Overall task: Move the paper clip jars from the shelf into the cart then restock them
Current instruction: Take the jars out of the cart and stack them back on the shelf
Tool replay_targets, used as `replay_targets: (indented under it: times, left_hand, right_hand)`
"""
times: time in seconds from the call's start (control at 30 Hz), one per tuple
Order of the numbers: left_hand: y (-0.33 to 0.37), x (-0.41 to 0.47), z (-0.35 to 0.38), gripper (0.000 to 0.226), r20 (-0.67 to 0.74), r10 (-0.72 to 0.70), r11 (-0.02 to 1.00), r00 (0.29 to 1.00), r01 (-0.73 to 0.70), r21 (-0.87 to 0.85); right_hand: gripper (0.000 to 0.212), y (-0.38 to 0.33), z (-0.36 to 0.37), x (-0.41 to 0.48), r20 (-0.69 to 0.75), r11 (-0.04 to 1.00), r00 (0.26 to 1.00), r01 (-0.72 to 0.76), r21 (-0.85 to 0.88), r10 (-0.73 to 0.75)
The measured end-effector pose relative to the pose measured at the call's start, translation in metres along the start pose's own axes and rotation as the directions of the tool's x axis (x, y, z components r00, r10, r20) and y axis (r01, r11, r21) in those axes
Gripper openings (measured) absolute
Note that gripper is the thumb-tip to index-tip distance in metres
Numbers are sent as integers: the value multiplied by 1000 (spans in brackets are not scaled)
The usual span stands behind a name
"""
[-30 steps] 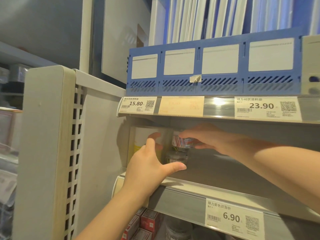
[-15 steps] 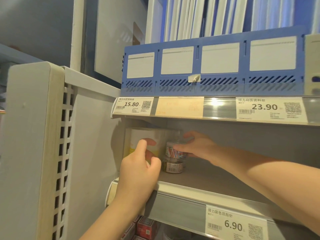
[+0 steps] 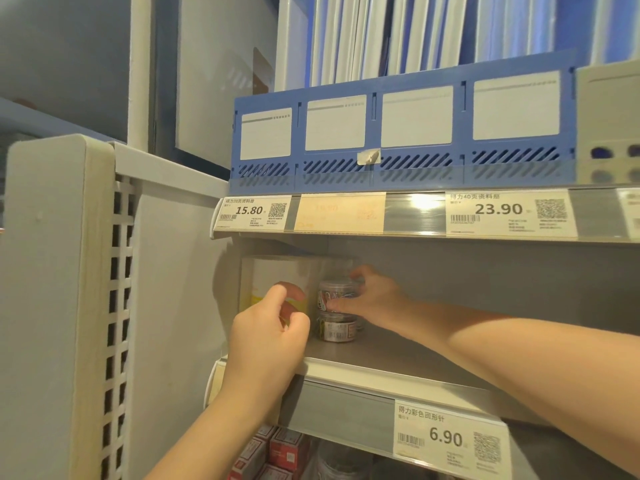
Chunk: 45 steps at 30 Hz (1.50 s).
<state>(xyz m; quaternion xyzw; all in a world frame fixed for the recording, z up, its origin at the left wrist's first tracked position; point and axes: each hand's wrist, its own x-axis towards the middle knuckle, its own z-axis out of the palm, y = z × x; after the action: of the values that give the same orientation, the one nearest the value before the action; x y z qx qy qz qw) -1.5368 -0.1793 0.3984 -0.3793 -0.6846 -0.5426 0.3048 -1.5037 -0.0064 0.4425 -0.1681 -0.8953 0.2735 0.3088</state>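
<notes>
Two hands work at the middle shelf (image 3: 398,355). Nearest me, my left hand (image 3: 268,336) hovers at the shelf's front lip with its fingers curled and its back to the camera. I cannot tell whether it holds anything, and I judge it waits there to steady the stack. Past it, my right hand (image 3: 372,299) reaches in from the right and clamps on the upper paper clip jar (image 3: 334,296), thumb on the front wall and fingers over the far side of the lid. I take it from the side, I think, because the shelf above leaves little headroom. That jar sits on the lower paper clip jar (image 3: 334,329), which stands on the shelf board near its left end. Stacking saves room, but whether I am lifting off or setting down I cannot say, and the cart is out of view. Just left of the jars, a white box (image 3: 277,275) hems them in. Above and behind stands a blue file rack (image 3: 398,133).
</notes>
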Motion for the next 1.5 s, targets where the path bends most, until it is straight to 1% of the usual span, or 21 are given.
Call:
replay_targets:
  times: [0.13,0.23,0.3,0.37,0.43,0.5,0.6,0.63,0.67,0.73,0.8,0.87,0.97,1.03,1.1,1.2,1.33,1.43,1.5]
  left_hand:
    - [4,0,-1,13,3,-8,1000,1000,8,8]
    - [4,0,-1,11,18,-26,999,999,25,27]
    - [5,1,-1,10,49,-32,998,998,29,53]
    - [6,0,-2,14,104,-14,996,995,5,88]
    - [7,1,-4,16,155,-2,992,988,-18,126]
    - [9,1,-6,15,182,3,986,983,-33,161]
    - [17,-7,-11,14,195,14,979,981,-53,198]
    - [20,-12,-13,14,201,17,978,979,-58,201]
    - [22,-17,-15,15,205,20,977,979,-63,202]
    - [24,-27,-18,17,195,26,978,980,-65,199]
    - [29,-37,-20,20,176,32,980,984,-65,188]
    - [38,-48,-23,19,181,36,982,983,-68,175]
    - [61,-64,-25,16,248,64,985,967,-101,139]
    - [84,-76,-26,14,313,92,986,945,-130,101]
    - [109,-92,-30,12,384,131,985,914,-164,55]
    - [146,-123,-45,14,486,227,972,844,-227,-61]
    - [192,-168,-75,16,566,368,930,738,-301,-213]
    - [231,-209,-92,14,593,440,897,675,-298,-326]
    - [261,-240,-105,14,627,476,877,616,-284,-387]
  right_hand:
    - [76,-1,2,-2,6,1000,1000,10,-16,-10]
    - [78,-6,0,-6,14,999,1000,22,-49,-22]
    - [80,-12,-7,-9,10,998,1000,10,-55,-10]
    - [79,-21,-21,-17,5,997,1000,7,-77,-7]
    - [69,-30,-37,-30,-1,988,1000,29,-150,-29]
    - [53,-38,-52,-42,11,971,999,49,-236,-48]
    - [28,-42,-66,-57,66,923,998,24,-383,1]
    - [24,-41,-67,-59,65,907,997,-3,-422,33]
    - [25,-38,-68,-62,60,901,996,-32,-432,64]
    - [32,-30,-71,-71,94,917,991,-55,-395,100]
    - [29,-24,-79,-92,105,941,989,-61,-332,101]
    - [17,-21,-88,-120,74,960,996,-34,-278,56]
    - [17,-25,-97,-168,-6,957,999,32,-289,-35]
    - [14,-29,-102,-204,-35,954,998,40,-297,-53]
    - [17,-35,-109,-242,-71,947,996,25,-321,-51]
    - [20,-50,-118,-304,-116,939,993,-25,-344,-16]
    - [13,-71,-125,-392,-198,936,976,-153,-316,93]
    - [10,-83,-136,-460,-275,914,947,-251,-318,164]
    - [12,-91,-147,-511,-334,904,912,-335,-267,239]
